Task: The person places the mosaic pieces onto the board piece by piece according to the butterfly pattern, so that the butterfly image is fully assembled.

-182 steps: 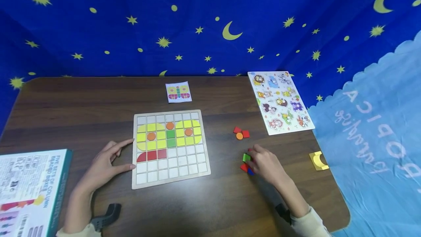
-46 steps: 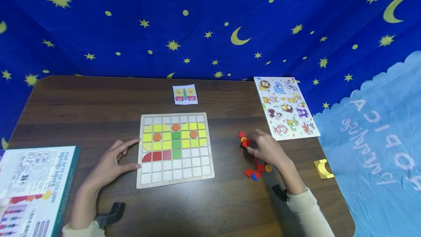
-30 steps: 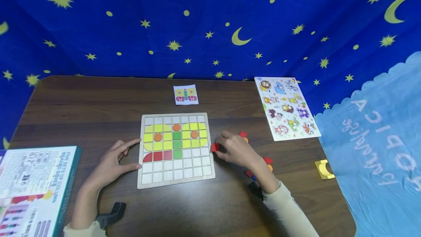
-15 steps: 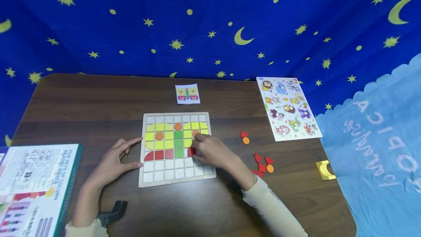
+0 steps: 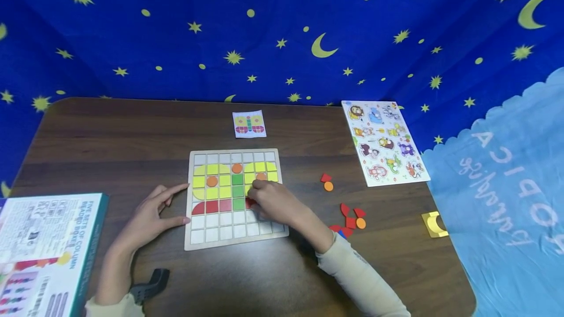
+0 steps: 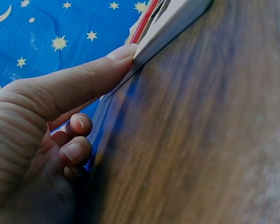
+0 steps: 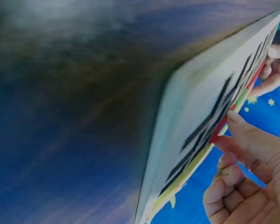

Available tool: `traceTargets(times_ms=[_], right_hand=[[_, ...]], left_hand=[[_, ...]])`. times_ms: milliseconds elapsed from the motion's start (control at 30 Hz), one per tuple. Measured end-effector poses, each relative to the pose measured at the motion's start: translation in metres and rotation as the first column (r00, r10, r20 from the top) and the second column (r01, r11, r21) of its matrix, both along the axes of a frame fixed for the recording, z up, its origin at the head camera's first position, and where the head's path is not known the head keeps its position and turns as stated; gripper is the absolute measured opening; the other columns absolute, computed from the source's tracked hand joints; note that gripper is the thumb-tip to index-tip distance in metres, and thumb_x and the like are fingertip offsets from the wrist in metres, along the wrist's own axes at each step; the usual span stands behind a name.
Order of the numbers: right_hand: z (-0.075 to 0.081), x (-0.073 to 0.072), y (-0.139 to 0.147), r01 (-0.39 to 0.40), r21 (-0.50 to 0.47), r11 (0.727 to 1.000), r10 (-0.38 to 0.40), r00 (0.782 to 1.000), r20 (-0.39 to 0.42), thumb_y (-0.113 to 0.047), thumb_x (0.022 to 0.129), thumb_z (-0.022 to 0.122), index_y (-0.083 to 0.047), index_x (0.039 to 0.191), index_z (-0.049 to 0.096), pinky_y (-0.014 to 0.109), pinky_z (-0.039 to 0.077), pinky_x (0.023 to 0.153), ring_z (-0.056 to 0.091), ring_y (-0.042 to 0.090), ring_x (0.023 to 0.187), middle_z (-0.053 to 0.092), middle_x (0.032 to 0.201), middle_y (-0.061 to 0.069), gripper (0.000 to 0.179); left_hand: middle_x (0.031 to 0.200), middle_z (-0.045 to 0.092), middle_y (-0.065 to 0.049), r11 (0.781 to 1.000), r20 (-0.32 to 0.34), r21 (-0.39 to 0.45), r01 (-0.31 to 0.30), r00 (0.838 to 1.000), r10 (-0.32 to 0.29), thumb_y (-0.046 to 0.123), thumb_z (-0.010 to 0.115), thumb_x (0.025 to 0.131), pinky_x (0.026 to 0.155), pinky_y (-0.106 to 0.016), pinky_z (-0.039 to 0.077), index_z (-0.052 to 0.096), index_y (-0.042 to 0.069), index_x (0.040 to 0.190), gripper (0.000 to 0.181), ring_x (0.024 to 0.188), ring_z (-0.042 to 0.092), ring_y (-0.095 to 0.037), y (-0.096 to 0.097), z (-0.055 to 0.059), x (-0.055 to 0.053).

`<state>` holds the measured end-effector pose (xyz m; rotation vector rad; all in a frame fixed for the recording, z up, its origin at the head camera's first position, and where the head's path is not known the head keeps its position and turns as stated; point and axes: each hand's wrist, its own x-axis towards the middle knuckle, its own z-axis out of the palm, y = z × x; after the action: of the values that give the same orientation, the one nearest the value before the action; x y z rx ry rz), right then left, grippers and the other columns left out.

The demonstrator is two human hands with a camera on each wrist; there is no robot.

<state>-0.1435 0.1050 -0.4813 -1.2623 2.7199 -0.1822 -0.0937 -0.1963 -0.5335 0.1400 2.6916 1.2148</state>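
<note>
My right hand pinches a red square tile on the grid board, just right of the green tiles. In the right wrist view, thumb and index finger meet at the red tile. My left hand touches the board's left edge with thumb and index finger spread; the left wrist view shows the thumb straight against that edge. Yellow tiles, orange discs and a row of red tiles sit in the grid. Part of its right side is hidden behind my right hand.
Loose red tiles, orange discs and a blue piece lie right of the board. A butterfly pattern card lies behind it. An animal puzzle, a yellow piece and a box flank the work area.
My right hand picked up a red tile from the loose pieces and carried it left onto the board beside the green column. A third green tile has joined that column. My left hand stays at the edge.
</note>
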Motion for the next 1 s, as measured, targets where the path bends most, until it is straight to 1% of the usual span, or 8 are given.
traceTargets(times_ms=[67,233,367,500,633,733,867,1000], right_hand=[[-0.001,0.001,-0.001,0.019,0.001,1.000,-0.019,1.000,0.011,-0.013,0.089,0.073,-0.009,0.097,0.073,0.025,0.048,0.070,0.056,0.010,0.079,0.064,0.090,0.001,0.009],[0.000,0.003,0.000,0.059,0.013,0.998,-0.060,0.998,0.035,-0.015,0.089,0.073,-0.009,0.101,0.073,0.025,0.048,0.071,0.057,0.011,0.081,0.064,0.093,0.001,0.013],[0.001,0.007,0.005,0.066,0.020,0.998,-0.066,0.998,0.016,-0.022,0.090,0.073,-0.008,0.103,0.070,0.025,0.048,0.073,0.054,0.012,0.079,0.063,0.093,0.002,0.020],[0.004,0.013,0.019,0.091,-0.023,0.996,-0.091,0.996,-0.002,-0.025,0.090,0.074,-0.006,0.107,0.068,0.026,0.049,0.075,0.056,0.012,0.081,0.064,0.094,0.002,0.026],[0.009,0.019,0.046,0.137,-0.059,0.989,-0.138,0.990,-0.023,-0.020,0.089,0.075,-0.005,0.108,0.068,0.029,0.052,0.074,0.061,0.012,0.082,0.065,0.096,0.002,0.026],[0.009,0.024,0.072,0.177,-0.073,0.982,-0.181,0.982,-0.053,-0.017,0.086,0.077,-0.006,0.106,0.070,0.031,0.053,0.074,0.062,0.013,0.082,0.065,0.096,0.003,0.023],[0.008,0.032,0.110,0.224,-0.089,0.971,-0.233,0.966,-0.109,-0.017,0.083,0.081,-0.006,0.099,0.070,0.033,0.054,0.072,0.062,0.015,0.080,0.063,0.092,0.003,0.022],[0.007,0.042,0.145,0.271,-0.091,0.958,-0.282,0.950,-0.137,-0.015,0.078,0.084,-0.005,0.096,0.069,0.033,0.051,0.068,0.058,0.014,0.075,0.060,0.089,0.002,0.026]], left_hand=[[0.095,0.037,-0.005,1.000,0.006,0.000,0.003,1.000,-0.003,0.034,0.085,0.078,0.069,-0.028,0.030,0.049,0.012,0.147,0.080,0.080,0.035,-0.017,0.001,0.001,-0.001],[0.095,0.037,-0.004,1.000,-0.002,0.001,0.010,1.000,-0.010,0.036,0.085,0.078,0.069,-0.029,0.029,0.049,0.013,0.147,0.081,0.081,0.035,-0.016,0.002,0.000,0.000],[0.093,0.036,-0.003,1.000,-0.035,0.016,0.006,0.999,-0.006,0.034,0.085,0.078,0.067,-0.028,0.028,0.050,0.014,0.146,0.079,0.081,0.033,-0.012,0.001,-0.002,0.002],[0.093,0.037,-0.002,1.000,-0.071,0.024,-0.003,0.997,0.005,0.029,0.087,0.076,0.065,-0.027,0.027,0.052,0.014,0.144,0.078,0.080,0.032,-0.008,0.000,-0.003,0.003],[0.094,0.037,-0.003,1.000,-0.073,0.023,-0.007,0.997,0.009,0.029,0.087,0.075,0.065,-0.027,0.027,0.053,0.014,0.144,0.078,0.080,0.032,-0.007,0.001,-0.002,0.002],[0.094,0.037,-0.003,1.000,-0.061,0.016,-0.012,0.998,0.013,0.029,0.087,0.075,0.065,-0.027,0.027,0.052,0.014,0.144,0.078,0.081,0.032,-0.009,0.001,-0.001,0.002],[0.094,0.037,-0.003,1.000,-0.048,0.002,-0.016,0.999,0.016,0.028,0.087,0.076,0.065,-0.026,0.028,0.052,0.014,0.144,0.079,0.081,0.033,-0.010,0.000,-0.002,0.002],[0.093,0.037,-0.002,1.000,-0.079,0.009,-0.005,0.997,0.006,0.027,0.087,0.075,0.065,-0.026,0.028,0.053,0.013,0.144,0.078,0.080,0.033,-0.008,0.000,-0.004,0.002]])
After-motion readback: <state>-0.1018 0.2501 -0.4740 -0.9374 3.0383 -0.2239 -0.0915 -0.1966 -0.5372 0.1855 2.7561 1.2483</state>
